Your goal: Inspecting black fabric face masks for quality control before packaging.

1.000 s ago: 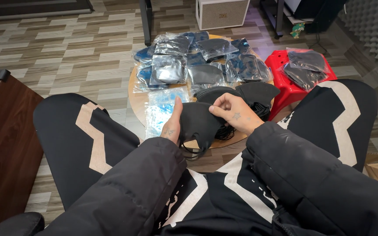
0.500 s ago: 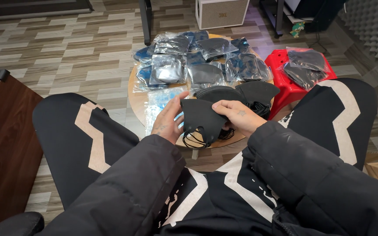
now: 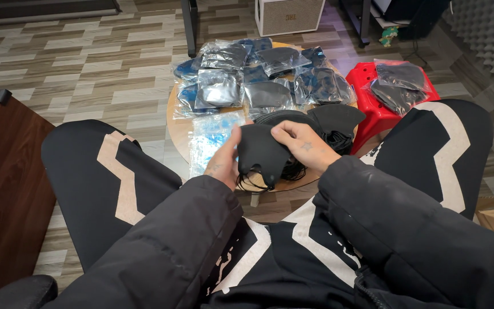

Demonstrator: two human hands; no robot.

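My left hand (image 3: 224, 159) and my right hand (image 3: 299, 146) together hold a black fabric face mask (image 3: 259, 153) just above the near edge of a small round wooden table (image 3: 175, 129). The mask's thin ear loops dangle below it. The left hand grips its left edge; the right hand's fingers pinch its top right. Just beyond my hands lies a pile of loose black masks (image 3: 327, 123).
Several clear plastic bags with dark masks (image 3: 258, 80) cover the table's far half, and empty blue-tinted bags (image 3: 210, 137) lie at its left. A red plastic stool (image 3: 367, 109) on the right carries more bagged masks. A brown cabinet (image 3: 1, 189) stands left; a white speaker box (image 3: 290, 14) sits beyond.
The mask has been turned and raised between my hands, from folded low near my lap to spread flatter, with both hands shifting slightly toward the table.
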